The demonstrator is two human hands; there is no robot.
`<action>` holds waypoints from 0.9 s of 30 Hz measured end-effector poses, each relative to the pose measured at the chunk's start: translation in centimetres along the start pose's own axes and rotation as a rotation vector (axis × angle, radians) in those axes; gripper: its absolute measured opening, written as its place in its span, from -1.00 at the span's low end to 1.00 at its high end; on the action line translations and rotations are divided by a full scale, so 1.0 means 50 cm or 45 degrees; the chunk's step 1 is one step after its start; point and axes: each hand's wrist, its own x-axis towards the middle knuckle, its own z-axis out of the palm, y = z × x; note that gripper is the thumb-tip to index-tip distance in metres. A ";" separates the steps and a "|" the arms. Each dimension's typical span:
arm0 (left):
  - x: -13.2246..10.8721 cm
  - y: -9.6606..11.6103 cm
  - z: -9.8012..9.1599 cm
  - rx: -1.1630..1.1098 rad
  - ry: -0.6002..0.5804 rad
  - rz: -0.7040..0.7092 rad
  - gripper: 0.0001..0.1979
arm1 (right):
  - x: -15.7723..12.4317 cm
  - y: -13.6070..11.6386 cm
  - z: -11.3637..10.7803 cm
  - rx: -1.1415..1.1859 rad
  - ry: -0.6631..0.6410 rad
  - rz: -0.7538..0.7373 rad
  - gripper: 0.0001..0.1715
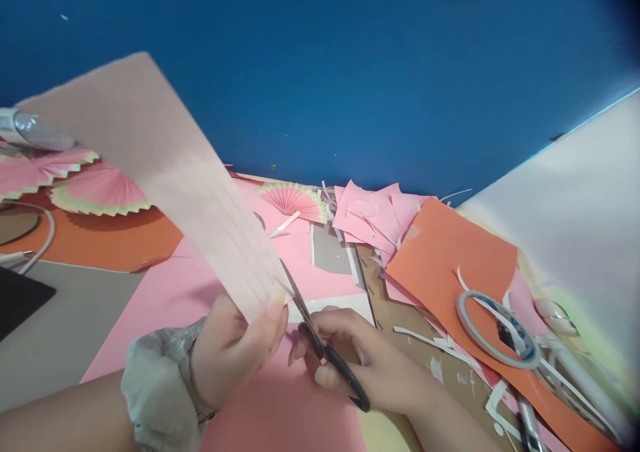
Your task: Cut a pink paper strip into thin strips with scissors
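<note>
My left hand (235, 349) pinches the near corner of a large pale pink paper sheet (160, 172), which rises up and to the left and shows faint fold lines. A grey scrunchie (155, 385) sits on that wrist. My right hand (360, 362) is closed on black-handled scissors (325, 345). The scissors' blades point up-left and meet the lower edge of the held sheet, just right of my left thumb.
A pink sheet (165, 299) covers the desk under my hands. Folded pink paper fans (97, 192) lie at the left and centre back. An orange sheet (450, 252), a tape roll (493, 329), pink offcuts (373, 215) and white strips lie to the right. A blue wall (350, 72) stands behind.
</note>
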 end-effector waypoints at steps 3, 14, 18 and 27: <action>0.004 0.005 0.003 -0.026 -0.026 0.037 -0.54 | 0.000 0.002 0.002 0.059 -0.005 -0.018 -0.65; 0.008 0.012 0.005 -0.048 -0.053 0.013 -0.54 | 0.001 0.001 0.001 0.031 -0.015 -0.030 -0.52; 0.009 0.016 0.007 -0.041 -0.053 -0.006 -0.52 | 0.001 0.002 0.002 0.013 0.001 -0.011 -0.66; 0.009 0.013 0.004 0.001 -0.076 0.016 -0.48 | -0.003 0.010 0.006 0.220 0.009 0.076 -0.60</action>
